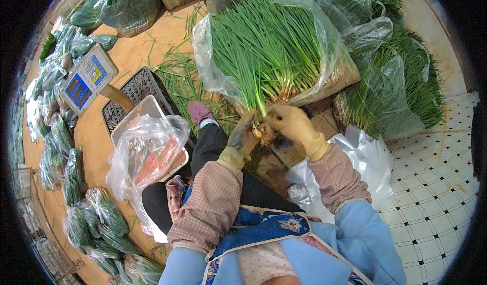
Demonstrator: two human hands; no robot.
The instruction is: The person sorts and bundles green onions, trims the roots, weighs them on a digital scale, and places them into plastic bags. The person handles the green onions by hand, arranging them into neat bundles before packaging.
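My left hand (243, 136), in a soiled yellow glove, is closed around a small bunch of spring onions (259, 98). The roots and bulbs of the bunch hang below the fingers, and the green leaves point away from me. Against the right side of the bulbs is my right hand (295, 125), gloved too and slightly blurred. Its fingertips are bent at the roots; whether they pinch anything is hard to see. Just beyond both hands lies an opened clear plastic bag (335, 75) packed with many more spring onions (274, 45).
To the left, a digital scale (89, 79) stands by a black plastic crate (148, 83), with a clear plastic bag (152, 148) on its pan. Bagged green onions (102, 220) line the far left. More bagged greens (395, 83) are at right, near white plastic bags (365, 155). Loose leaves (179, 75) litter the floor.
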